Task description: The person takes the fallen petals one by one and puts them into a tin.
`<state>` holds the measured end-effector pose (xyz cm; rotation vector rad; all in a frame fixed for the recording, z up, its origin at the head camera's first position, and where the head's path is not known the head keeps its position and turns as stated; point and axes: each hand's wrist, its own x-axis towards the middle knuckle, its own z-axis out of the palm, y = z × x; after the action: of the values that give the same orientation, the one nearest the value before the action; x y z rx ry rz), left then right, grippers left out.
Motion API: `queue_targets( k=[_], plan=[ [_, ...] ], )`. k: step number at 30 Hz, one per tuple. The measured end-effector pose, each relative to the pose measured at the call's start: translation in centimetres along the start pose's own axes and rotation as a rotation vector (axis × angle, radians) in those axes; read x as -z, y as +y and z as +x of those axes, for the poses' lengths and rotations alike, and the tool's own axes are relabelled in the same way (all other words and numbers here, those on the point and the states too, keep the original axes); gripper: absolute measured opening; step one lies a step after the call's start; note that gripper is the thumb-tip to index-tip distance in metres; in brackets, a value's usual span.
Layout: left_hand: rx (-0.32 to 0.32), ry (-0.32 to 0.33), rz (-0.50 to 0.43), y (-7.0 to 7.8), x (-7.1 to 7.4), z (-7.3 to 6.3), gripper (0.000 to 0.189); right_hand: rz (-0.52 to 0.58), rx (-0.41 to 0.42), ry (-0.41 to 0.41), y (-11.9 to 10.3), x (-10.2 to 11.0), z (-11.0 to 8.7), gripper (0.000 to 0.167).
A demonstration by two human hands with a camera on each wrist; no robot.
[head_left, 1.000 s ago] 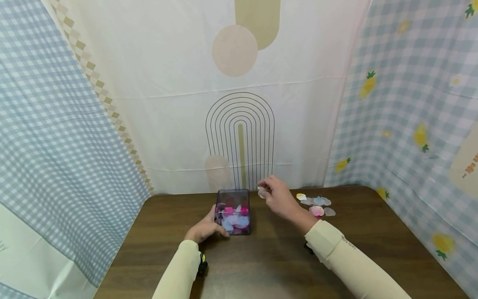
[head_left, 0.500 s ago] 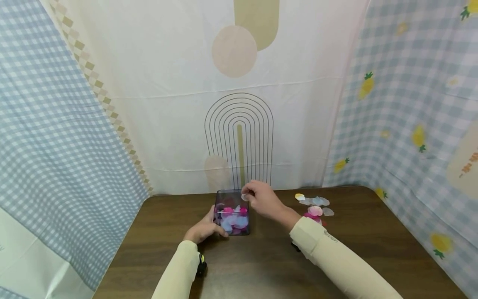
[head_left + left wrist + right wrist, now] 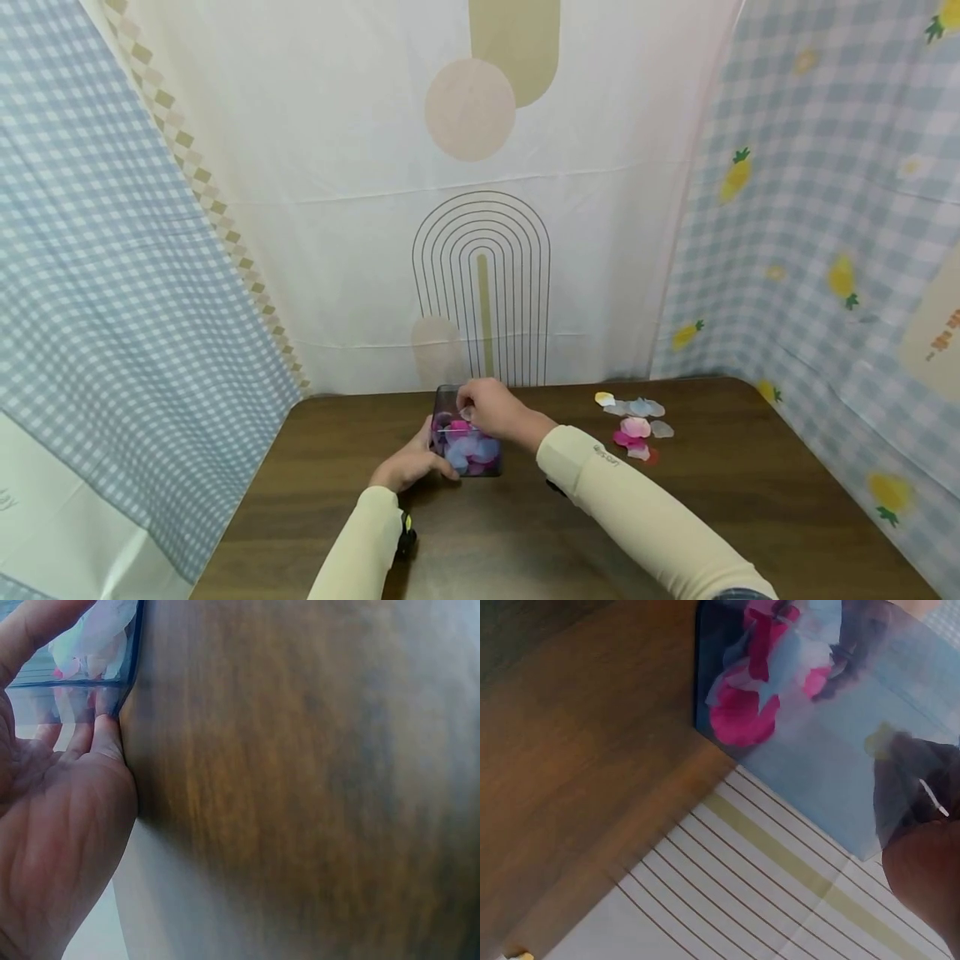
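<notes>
A translucent dark plastic box [image 3: 447, 395] stands on the table near its back edge, partly filled with pink, magenta and pale blue artificial petals [image 3: 461, 452]. My left hand [image 3: 411, 463] grips its left side, thumb at the front and fingers along the wall; in the left wrist view several fingers [image 3: 81, 735] show through the clear plastic. Over the box's opening, my right hand [image 3: 495, 408] pinches a pale petal [image 3: 467, 412]. The right wrist view shows the petal's white edge [image 3: 934, 798] between fingertips seen through the box wall [image 3: 810, 780].
Right of the box, loose petals lie on the brown wooden table [image 3: 540, 533]: a pink one [image 3: 636, 427], pale blue ones [image 3: 640, 407], a yellow-white one [image 3: 604, 399] and others. A patterned cloth [image 3: 360, 275] hangs directly behind the table, with checked cloths at both sides.
My right hand has moved left with the pinched petal, from beside the box to over its opening. The left hand keeps its grip on the box.
</notes>
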<state>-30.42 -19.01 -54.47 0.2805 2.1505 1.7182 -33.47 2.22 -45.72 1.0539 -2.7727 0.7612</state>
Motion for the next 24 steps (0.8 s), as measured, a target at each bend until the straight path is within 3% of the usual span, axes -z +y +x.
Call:
queue_targets(
  k=[10, 24],
  plan=[
    [0.024, 0.008, -0.011, 0.03, -0.03, 0.05, 0.111, -0.027, -0.088, -0.055, -0.42, -0.21, 0.3, 0.016],
    [0.033, 0.015, 0.001, 0.04, -0.1, -0.04, 0.11, -0.066, -0.089, -0.067, -0.46, -0.33, 0.43, 0.017]
  ],
)
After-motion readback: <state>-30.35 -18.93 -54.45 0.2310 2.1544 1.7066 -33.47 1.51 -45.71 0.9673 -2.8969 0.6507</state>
